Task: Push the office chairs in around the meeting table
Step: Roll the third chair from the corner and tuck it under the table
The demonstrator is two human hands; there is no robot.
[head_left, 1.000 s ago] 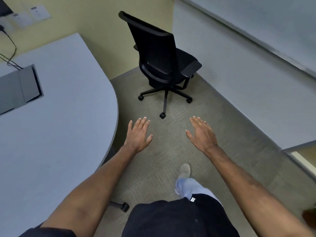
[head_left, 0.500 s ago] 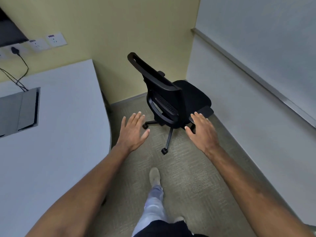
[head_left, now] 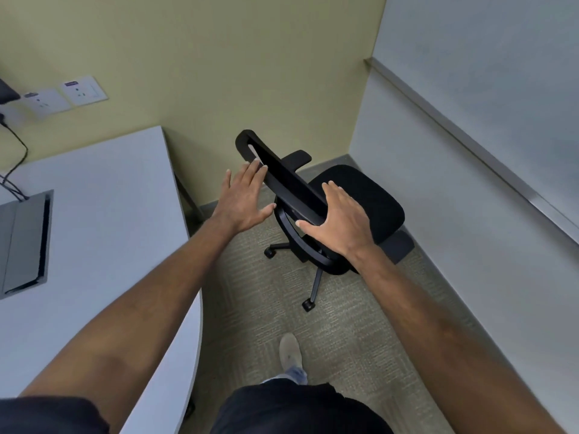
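A black office chair [head_left: 360, 195] on castors stands in the room's corner, its seat facing the far wall and its backrest top edge [head_left: 282, 177] towards me. My left hand [head_left: 244, 198] is flat and open, fingertips at the left part of the backrest top. My right hand [head_left: 338, 223] is open too, palm over the right end of the backrest, fingers spread. Neither hand has closed around the chair. The grey meeting table [head_left: 94, 245] fills the left side, its curved edge a short way left of the chair.
A cable box [head_left: 22, 242] is set into the tabletop at the left, with black cables running up to wall sockets [head_left: 65, 95]. The yellow wall is behind the chair, a grey partition wall [head_left: 470, 183] to its right. My foot [head_left: 289, 352] is on the carpet.
I have stepped closer to the chair. Both hands have moved forward from mid-air onto the top of the backrest. The chair itself stands in the same corner.
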